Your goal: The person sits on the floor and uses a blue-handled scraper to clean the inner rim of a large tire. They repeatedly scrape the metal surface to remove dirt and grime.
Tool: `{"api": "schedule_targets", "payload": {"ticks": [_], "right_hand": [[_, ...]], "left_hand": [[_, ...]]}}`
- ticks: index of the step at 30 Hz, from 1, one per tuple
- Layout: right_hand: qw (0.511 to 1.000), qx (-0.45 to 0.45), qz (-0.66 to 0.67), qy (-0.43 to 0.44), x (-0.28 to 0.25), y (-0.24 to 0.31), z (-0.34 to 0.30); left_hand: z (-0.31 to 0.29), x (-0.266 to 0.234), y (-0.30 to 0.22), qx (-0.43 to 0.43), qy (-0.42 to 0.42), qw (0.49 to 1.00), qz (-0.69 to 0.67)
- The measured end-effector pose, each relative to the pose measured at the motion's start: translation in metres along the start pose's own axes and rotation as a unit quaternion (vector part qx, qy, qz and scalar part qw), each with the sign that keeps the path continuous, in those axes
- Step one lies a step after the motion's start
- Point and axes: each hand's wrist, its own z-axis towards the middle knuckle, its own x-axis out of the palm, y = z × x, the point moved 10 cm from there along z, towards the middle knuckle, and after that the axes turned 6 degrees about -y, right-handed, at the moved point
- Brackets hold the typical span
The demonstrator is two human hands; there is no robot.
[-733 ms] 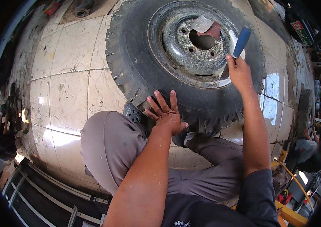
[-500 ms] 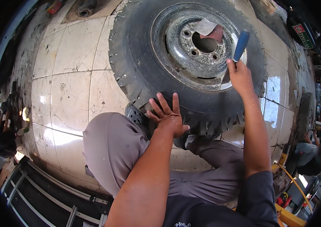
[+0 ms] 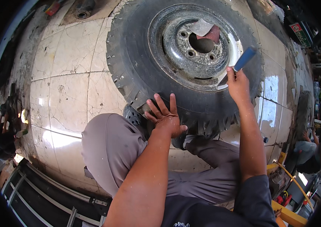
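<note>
A large black tyre [image 3: 128, 53] lies flat on the floor in front of me. Its worn steel wheel rim [image 3: 173, 53] has flaking, dull paint, with a brighter strip along the right edge. My right hand [image 3: 239, 86] grips a scraper [image 3: 244, 59] by the lower end of its blue handle; the blade points down at the rim's near right edge, partly hidden by the fingers. My left hand [image 3: 166, 119] rests on the tyre's near side, open, fingers spread. Two pieces of sandpaper, one grey [image 3: 202, 27] and one reddish [image 3: 212, 34], lie across the rim's centre hole.
Cracked cream tiles [image 3: 69, 90] surround the tyre. A dark cylindrical part [image 3: 83, 13] lies far left on brown sheeting. A slatted metal frame [image 3: 47, 185] is at lower left, a yellow bar [image 3: 289, 215] at lower right. Other people are at the far left [image 3: 1, 140] and right [image 3: 309, 153].
The scraper's handle has tipped to the right and lower, with my right hand turning slightly. My left hand stays on the tyre. The whole view has shifted a little.
</note>
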Motion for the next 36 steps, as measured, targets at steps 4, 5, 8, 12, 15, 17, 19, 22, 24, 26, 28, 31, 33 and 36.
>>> {"api": "schedule_targets", "payload": {"ticks": [4, 5, 8, 12, 15, 17, 19, 22, 24, 26, 28, 31, 33, 36], "right_hand": [[0.997, -0.001, -0.081, -0.008, 0.004, -0.016, -0.012], [0.997, -0.054, -0.02, -0.05, 0.001, -0.002, -0.017], [0.998, 0.045, -0.002, -0.04, -0.008, -0.025, -0.01], [0.998, -0.021, -0.028, -0.044, -0.011, -0.012, -0.01], [0.998, -0.059, -0.036, -0.01, 0.001, 0.003, 0.001], [0.999, -0.008, -0.045, 0.027, -0.003, 0.007, 0.015], [0.999, -0.007, -0.025, 0.02, -0.003, 0.008, 0.016], [0.991, -0.04, -0.128, 0.032, 0.015, -0.016, 0.021], [0.991, -0.028, -0.122, 0.043, 0.016, -0.008, 0.025], [0.992, 0.008, -0.104, 0.071, 0.009, 0.005, 0.029], [0.995, 0.03, -0.071, 0.07, 0.009, 0.004, 0.025], [0.99, -0.001, -0.131, 0.056, 0.014, -0.022, 0.03], [0.991, -0.011, -0.112, 0.069, 0.02, -0.006, 0.028], [0.999, 0.001, -0.039, 0.02, -0.003, 0.015, 0.022]], "left_hand": [[0.0, 0.002, 0.0, 0.0, -0.001, 1.0, 0.002], [0.001, 0.002, 0.001, -0.002, -0.001, 1.0, 0.001], [0.003, 0.001, -0.004, 0.007, -0.008, 1.0, 0.0], [0.003, 0.001, -0.002, 0.008, -0.016, 1.0, 0.007], [0.006, 0.0, 0.0, 0.0, -0.017, 1.0, 0.005], [0.006, 0.0, -0.001, 0.008, -0.024, 1.0, 0.001], [0.004, 0.003, 0.001, 0.002, -0.016, 1.0, 0.006], [0.003, 0.003, -0.003, 0.005, -0.004, 1.0, 0.007], [0.004, 0.001, 0.0, 0.001, -0.005, 1.0, 0.003], [0.003, 0.003, 0.0, 0.007, -0.004, 1.0, -0.003], [0.002, 0.005, 0.001, 0.006, -0.002, 1.0, -0.002], [0.002, 0.003, -0.005, 0.01, 0.004, 1.0, 0.002], [0.002, 0.002, 0.0, 0.001, 0.005, 1.0, 0.0], [0.002, 0.004, 0.001, 0.005, 0.005, 1.0, -0.003]]}}
